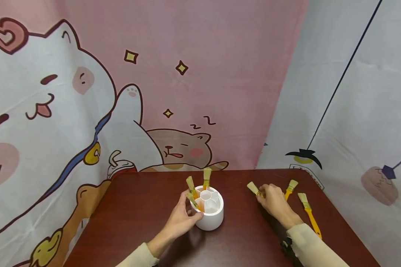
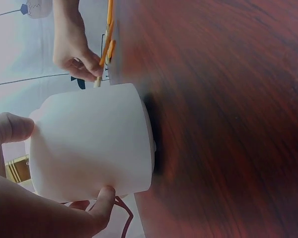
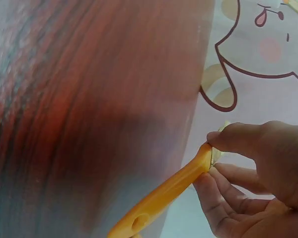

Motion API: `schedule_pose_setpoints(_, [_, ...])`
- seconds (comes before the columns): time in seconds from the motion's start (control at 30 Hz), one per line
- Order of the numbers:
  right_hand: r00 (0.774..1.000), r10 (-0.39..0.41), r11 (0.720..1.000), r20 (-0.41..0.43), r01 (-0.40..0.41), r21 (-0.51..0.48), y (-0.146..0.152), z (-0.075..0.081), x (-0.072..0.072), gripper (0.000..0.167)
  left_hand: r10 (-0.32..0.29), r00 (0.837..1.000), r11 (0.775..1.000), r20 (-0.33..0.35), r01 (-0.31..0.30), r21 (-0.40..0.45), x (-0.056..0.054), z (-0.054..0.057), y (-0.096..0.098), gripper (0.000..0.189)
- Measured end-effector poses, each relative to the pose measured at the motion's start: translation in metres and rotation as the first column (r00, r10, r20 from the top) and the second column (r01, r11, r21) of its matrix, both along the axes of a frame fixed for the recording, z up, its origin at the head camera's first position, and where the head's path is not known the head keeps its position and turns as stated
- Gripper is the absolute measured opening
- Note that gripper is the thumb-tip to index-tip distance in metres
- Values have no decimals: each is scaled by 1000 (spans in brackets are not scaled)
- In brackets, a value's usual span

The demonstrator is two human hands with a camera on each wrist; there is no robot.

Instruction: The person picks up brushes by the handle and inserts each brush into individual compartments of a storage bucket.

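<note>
My left hand [image 1: 180,219] grips the side of a round white holder [image 1: 212,221] with a sectioned inside, standing on the table. Thumb and fingers lie against its wall in the left wrist view. Three paintbrushes stand in the holder bristles up, one of them a brush [image 1: 207,177] at its far side. To the right, my right hand [image 1: 275,202] pinches another paintbrush [image 3: 164,196] near where its orange handle meets the bristle end. Its pale bristles [image 1: 253,188] point away to the far left in the head view. Fingers partly hide that brush's metal band.
Right of my right hand, a paintbrush [image 1: 290,187] lies partly hidden by the hand, and a second loose brush [image 1: 309,212] lies near the right edge. The dark red-brown table [image 1: 137,207] ends at a cartoon-printed cloth [image 1: 227,74] behind.
</note>
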State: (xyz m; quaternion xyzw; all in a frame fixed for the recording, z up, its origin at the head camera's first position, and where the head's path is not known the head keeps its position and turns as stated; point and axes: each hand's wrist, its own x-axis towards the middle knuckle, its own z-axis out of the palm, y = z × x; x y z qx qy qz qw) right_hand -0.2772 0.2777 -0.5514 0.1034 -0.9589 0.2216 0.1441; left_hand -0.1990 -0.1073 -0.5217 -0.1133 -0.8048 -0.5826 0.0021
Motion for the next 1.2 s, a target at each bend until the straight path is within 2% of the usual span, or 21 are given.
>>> schedule_pose_setpoints(0.23, [1000, -2, 999, -24, 1, -45, -8, 10, 10, 38, -4, 1000, 1000, -5, 4, 2, -1, -2, 0, 91])
schedule_pose_setpoints(0.47, [997, -11, 996, -82, 4, -88, -17, 21, 21, 19, -1, 1000, 1000, -1, 1, -14, 1, -3, -2, 91])
schedule_pose_setpoints(0.67, [995, -15, 990, -97, 1, -143, -25, 31, 30, 21, -6, 1000, 1000, 1, 6, -11, 2, -4, -2, 94])
schedule_pose_setpoints(0.93, [975, 8, 980, -220, -52, -192, -38, 43, 41, 22, -12, 1000, 1000, 4, 12, 4, 0, -5, -2, 94])
schedule_pose_setpoints(1.2, [964, 13, 975, -264, -71, -211, -51, 59, 50, 22, -14, 1000, 1000, 1, 14, 2, -2, -6, -2, 95])
